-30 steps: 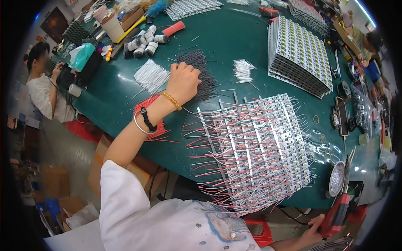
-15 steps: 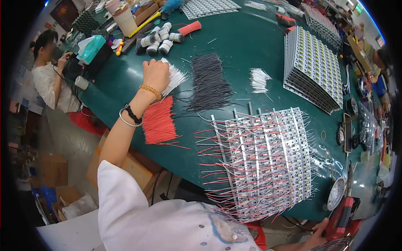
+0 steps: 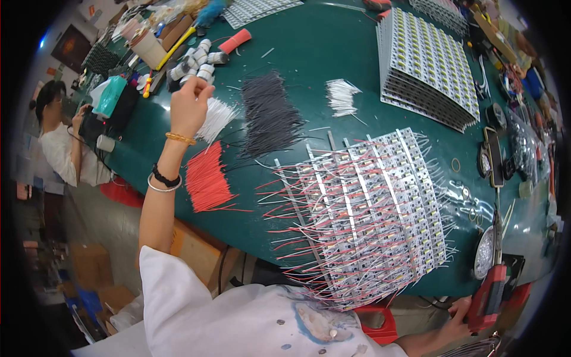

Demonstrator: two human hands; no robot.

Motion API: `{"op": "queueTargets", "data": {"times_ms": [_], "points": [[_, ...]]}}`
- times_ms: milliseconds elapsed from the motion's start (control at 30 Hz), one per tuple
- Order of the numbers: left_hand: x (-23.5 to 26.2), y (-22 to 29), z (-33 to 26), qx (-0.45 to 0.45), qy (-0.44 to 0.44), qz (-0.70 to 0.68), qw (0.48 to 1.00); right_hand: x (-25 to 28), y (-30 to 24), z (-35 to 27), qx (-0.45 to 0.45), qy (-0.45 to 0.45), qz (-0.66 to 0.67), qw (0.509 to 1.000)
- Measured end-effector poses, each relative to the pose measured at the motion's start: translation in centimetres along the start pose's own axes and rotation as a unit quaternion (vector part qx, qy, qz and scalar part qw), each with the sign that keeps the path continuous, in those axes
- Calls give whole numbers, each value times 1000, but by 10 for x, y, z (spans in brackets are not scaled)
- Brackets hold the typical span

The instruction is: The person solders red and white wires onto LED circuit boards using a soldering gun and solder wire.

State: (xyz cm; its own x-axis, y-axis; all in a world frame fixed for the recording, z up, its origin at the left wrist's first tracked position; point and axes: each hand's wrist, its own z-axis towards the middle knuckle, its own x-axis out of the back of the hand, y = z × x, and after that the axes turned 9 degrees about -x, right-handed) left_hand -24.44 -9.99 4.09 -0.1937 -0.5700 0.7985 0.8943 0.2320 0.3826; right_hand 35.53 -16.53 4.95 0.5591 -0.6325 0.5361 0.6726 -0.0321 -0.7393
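Observation:
My left hand (image 3: 189, 106) is raised over the green table (image 3: 309, 41), its fingertips pinched together just above a fanned bundle of white wires (image 3: 217, 117). Whether a thin wire sits between the fingers I cannot see. Beside that bundle lie a pile of black wires (image 3: 270, 116) and a pile of red wires (image 3: 205, 178). Rows of LED strips (image 3: 369, 214) with red and white leads lie in front of me. My right hand (image 3: 458, 318) at the lower right edge grips a red hand tool (image 3: 489, 296).
A stack of LED panels (image 3: 428, 65) stands at the back right. A second white wire bundle (image 3: 342, 95) lies mid-table. Tape rolls (image 3: 193, 64), cups and tools crowd the back left. Another person (image 3: 56, 140) sits at the left. Phones and small parts line the right edge.
My left hand moved from the black wires leftward to the white bundle, then lifted up with pinched fingers. The right hand stayed on the red tool.

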Motion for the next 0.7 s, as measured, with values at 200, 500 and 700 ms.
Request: {"op": "queueTargets", "data": {"times_ms": [200, 500, 700], "points": [[-12, 72, 2, -65, 7, -252, 966, -21, -16, 8, 33, -75, 152, 985], [-87, 207, -14, -166, -135, -361, 908, -63, -61, 29, 33, -258, 303, 917], [-119, 216, -19, -55, -253, -404, 877, -119, -72, 32, -82, -334, 361, 867]]}}
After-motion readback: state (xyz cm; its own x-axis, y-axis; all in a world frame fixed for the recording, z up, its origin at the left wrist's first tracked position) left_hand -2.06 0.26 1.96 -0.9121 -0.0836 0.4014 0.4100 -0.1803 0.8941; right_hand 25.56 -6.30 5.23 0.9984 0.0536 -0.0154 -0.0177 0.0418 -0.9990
